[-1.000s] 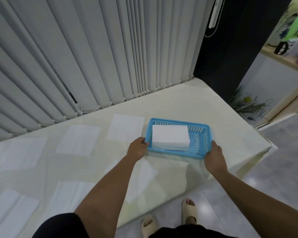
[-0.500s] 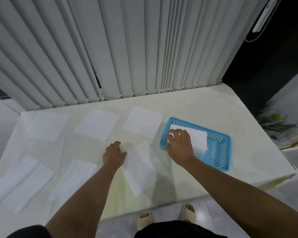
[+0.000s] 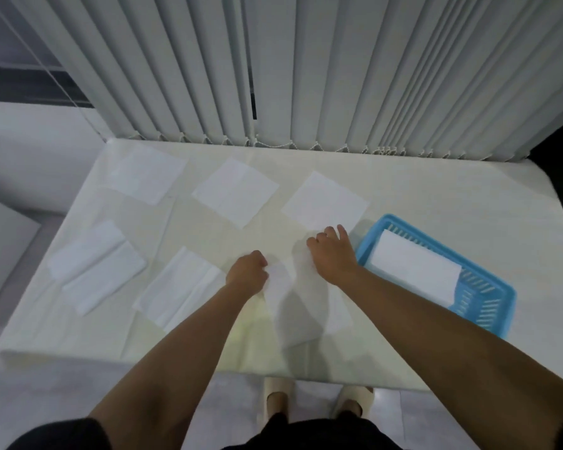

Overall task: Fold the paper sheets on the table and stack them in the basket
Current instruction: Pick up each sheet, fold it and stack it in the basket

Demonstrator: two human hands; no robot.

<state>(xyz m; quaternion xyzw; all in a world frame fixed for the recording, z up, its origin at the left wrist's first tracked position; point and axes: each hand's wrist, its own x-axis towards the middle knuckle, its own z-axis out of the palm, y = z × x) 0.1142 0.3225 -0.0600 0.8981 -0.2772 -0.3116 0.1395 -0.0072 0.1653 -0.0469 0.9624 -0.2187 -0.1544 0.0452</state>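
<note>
A white paper sheet (image 3: pixel 278 285) lies at the table's front middle, partly in my arms' shadow. My left hand (image 3: pixel 247 271) is curled at that sheet's left edge and seems to pinch it. My right hand (image 3: pixel 333 254) rests flat on the sheet's far part with its fingers spread, just left of the blue basket (image 3: pixel 483 298). A stack of folded white paper (image 3: pixel 413 271) lies in the basket's left half.
Three flat sheets lie in a far row (image 3: pixel 147 175) (image 3: pixel 234 193) (image 3: pixel 325 203). Two partly folded sheets (image 3: pixel 95 267) (image 3: pixel 179 287) lie at the front left. Vertical blinds (image 3: pixel 306 76) hang behind the table. The table's front edge (image 3: pixel 176 362) is close to my feet.
Both hands left the basket and came to the front middle sheet. My right hand moved left off the stack. The view swung left.
</note>
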